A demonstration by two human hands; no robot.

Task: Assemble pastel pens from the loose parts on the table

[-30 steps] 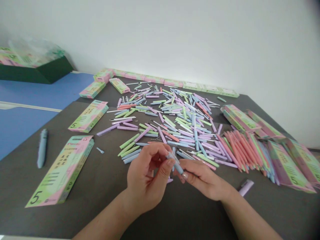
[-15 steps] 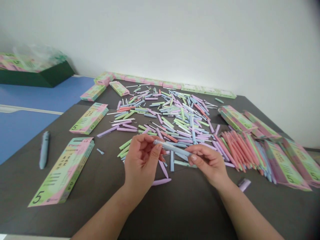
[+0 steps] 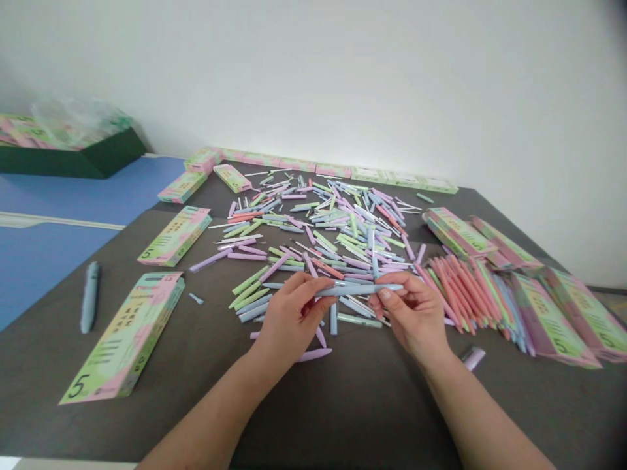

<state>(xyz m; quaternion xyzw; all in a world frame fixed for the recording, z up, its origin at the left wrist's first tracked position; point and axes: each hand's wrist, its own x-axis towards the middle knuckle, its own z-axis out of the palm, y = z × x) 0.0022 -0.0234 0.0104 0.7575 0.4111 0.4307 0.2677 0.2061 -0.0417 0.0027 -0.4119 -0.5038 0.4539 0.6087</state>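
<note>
The left hand (image 3: pixel 292 318) and the right hand (image 3: pixel 411 313) hold a pale blue pen (image 3: pixel 360 289) level in the air, just above the near side of a big loose pile of pen parts (image 3: pixel 323 241). The pen runs left to right between the hands. The left grip is pressed together on its left part, with the fingers curled over the barrel. The right grip pinches it further along between thumb and fingers, and the pen's right end sticks out a little past those fingertips.

The pile covers the middle of the dark tabletop (image 3: pixel 353 405) in pastel green, lilac, blue, pink and white pieces, crossing at all angles. Some lilac pieces (image 3: pixel 314 352) lie on the tabletop right under the hands. A row of coral pink pens (image 3: pixel 458 294) lies side by side to the right of the pile, next to a group of green and pink boxes (image 3: pixel 553 320).

On the left, a green and pink box (image 3: pixel 122 339) lies flat near a whole blue pen (image 3: pixel 90 297). A short lilac piece (image 3: pixel 473 358) lies alone on the near right. More boxes (image 3: pixel 333 171) line the far edge against the white wall (image 3: pixel 343 72).
</note>
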